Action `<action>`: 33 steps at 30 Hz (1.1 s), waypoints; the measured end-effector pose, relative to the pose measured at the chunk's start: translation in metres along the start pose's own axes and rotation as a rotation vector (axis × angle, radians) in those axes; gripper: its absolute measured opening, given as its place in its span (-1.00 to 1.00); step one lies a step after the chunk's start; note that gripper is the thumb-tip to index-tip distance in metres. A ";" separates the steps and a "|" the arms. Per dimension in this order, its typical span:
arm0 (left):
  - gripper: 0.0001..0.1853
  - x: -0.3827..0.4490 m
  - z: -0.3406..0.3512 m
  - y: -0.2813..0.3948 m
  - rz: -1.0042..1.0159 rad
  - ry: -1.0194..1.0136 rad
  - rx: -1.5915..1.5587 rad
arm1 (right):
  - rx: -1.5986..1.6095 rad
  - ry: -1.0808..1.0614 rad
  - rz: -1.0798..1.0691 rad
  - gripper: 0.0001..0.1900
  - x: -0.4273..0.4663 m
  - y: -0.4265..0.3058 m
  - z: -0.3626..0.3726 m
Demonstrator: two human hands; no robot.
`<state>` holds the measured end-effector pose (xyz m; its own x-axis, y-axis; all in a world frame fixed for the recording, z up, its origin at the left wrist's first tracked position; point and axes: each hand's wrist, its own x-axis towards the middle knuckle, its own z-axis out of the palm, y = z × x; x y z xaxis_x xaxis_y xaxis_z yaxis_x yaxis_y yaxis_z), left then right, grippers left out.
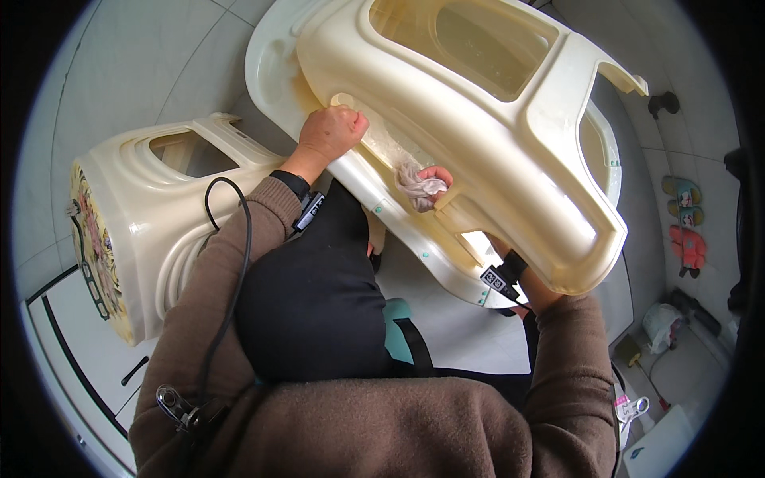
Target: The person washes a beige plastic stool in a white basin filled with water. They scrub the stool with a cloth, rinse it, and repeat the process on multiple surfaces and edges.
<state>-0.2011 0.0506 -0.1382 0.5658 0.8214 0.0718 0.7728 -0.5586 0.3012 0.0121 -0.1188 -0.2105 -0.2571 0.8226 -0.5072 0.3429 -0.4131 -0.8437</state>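
Observation:
A large cream moulded-plastic piece [454, 131], resembling a stool on its side with cut-out openings, rests tilted over a pale plastic tub [272, 71]. My left hand [334, 134] is closed on the near edge of this piece, at the upper left end of its long opening. Through the piece from below reaches my right forearm, partly hidden by the plastic. My right hand [439, 179] shows only as fingers in the opening, clutching a crumpled, wet-looking pale cloth [416, 186] against the inner wall. Water seems to lie in the tub, seen through the openings.
A similar cream plastic stool [161, 227] with a floral end lies on its side at left. A black cable [246, 239] runs along my left arm. Slippers [687, 248] and a plastic bag [661, 325] are at right. A teal seat [397, 325] is under me.

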 end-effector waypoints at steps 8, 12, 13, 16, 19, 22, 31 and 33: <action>-0.60 -0.003 -0.002 0.001 0.021 0.014 -0.032 | -0.200 0.100 0.031 -0.58 -0.070 0.028 -0.023; -0.60 -0.003 -0.002 0.000 0.003 0.038 -0.052 | -0.232 0.139 0.105 -0.59 -0.099 0.035 -0.036; -0.60 -0.002 -0.002 0.000 0.004 0.050 -0.041 | -0.209 0.162 0.136 -0.59 -0.105 0.036 -0.042; -0.63 -0.002 0.000 -0.001 -0.020 0.094 -0.058 | -0.041 0.260 0.235 -0.60 -0.110 0.038 -0.067; -0.65 -0.002 0.001 -0.003 -0.039 0.143 -0.138 | 0.236 0.357 0.311 -0.60 -0.109 0.037 -0.094; -0.67 -0.004 0.001 -0.004 -0.060 0.179 -0.127 | 0.580 0.388 0.305 -0.61 -0.118 0.034 -0.103; -0.37 0.014 -0.006 -0.010 -0.350 0.557 -0.291 | 1.365 0.241 0.085 -0.62 -0.150 0.019 -0.065; -0.17 0.030 -0.007 -0.014 -0.336 0.467 -0.433 | 1.410 0.243 0.010 -0.62 -0.150 0.008 -0.064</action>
<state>-0.1973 0.0841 -0.1337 0.0603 0.9584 0.2789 0.6451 -0.2507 0.7218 0.1115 -0.2198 -0.1298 -0.0525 0.8035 -0.5930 -0.8616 -0.3367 -0.3799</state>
